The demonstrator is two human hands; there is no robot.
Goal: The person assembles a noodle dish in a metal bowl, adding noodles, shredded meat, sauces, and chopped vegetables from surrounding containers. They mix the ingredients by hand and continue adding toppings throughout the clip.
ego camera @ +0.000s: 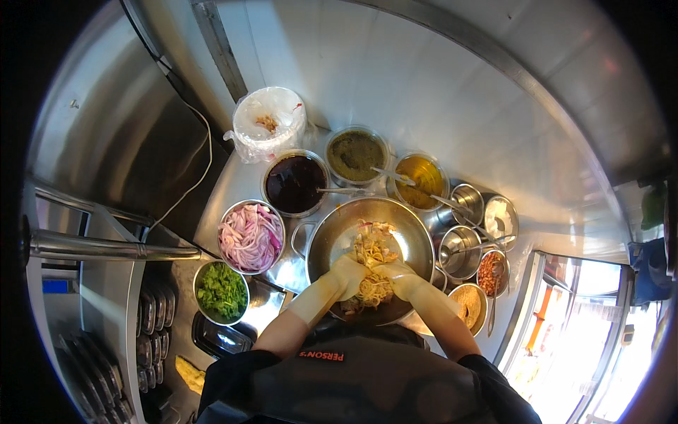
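Note:
Both hands wear thin, translucent yellowish gloves and reach into a wide, two-handled stainless steel mixing pan (331, 238). My left hand (350, 273) and my right hand (393, 271) come together over its middle, fingers curled around a clump of yellowish noodle-like strips (375, 249). Some strips stick up beyond the fingers. More of them (373, 291) lie on the near side, below the hands, with darker brown pieces among them. My fingertips are partly buried in the food.
Around the pan stand a tub of dark sauce (294, 183), greenish liquid (356, 155), yellow oil (421, 180), sliced red onions (251, 237), chopped green herbs (221, 292), peanuts (492, 273) and tan powder (469, 307). A bag-lined bin (269, 119) is behind. Ladle handles (455, 204) cross at right.

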